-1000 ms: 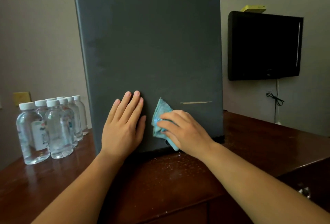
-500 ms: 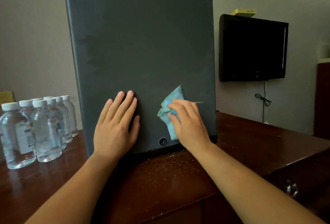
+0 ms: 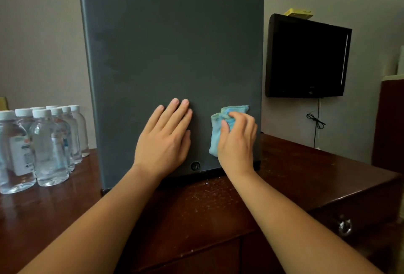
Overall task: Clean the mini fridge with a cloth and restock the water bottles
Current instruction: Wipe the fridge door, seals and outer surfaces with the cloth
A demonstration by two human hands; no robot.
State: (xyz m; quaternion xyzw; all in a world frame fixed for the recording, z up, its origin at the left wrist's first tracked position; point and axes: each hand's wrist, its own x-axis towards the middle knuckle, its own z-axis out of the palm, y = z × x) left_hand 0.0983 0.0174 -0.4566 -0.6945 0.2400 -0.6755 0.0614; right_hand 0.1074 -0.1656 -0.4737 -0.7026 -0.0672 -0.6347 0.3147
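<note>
My right hand was curled over the crumpled light-blue cloth and pressed it on the low right corner of the door of the dark grey metal mini fridge. My left hand lay flat on the same door, fingers straight, just beside the cloth and holding nothing. I judged the task to be in its early part: the wiping was on the outside only, the door was closed, and the inside was not yet cleaned. The clear plastic water bottles with white caps stood in a group on the dark brown wooden cabinet, well to the left of my left hand, not yet restocked.
</note>
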